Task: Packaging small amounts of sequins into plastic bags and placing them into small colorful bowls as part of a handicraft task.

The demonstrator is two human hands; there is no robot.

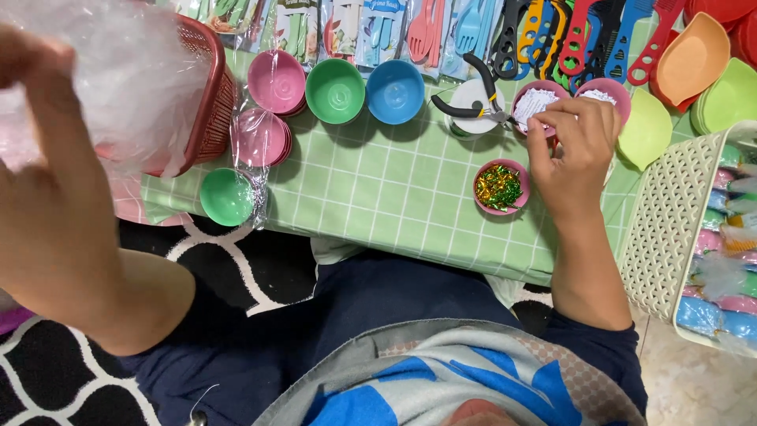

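L hand (47,197) raised close to cam, fingers closed on clear plastic bag (118,79), in front of red basket (209,95). R hand (576,150) well apart from it, fingertips pinched tog. over pink bowl of white bits (535,102); can't tell what's pinched. Pliers (473,102) just beside R hand; bowl w/ green-gold bits (501,187) below-left of it on counter (378,205).

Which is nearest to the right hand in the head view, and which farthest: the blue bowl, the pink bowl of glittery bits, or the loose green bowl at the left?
From the right hand:
1. Pink bowl of glittery bits, just left below it.
2. Blue bowl, farther left.
3. Loose green bowl, far left edge.
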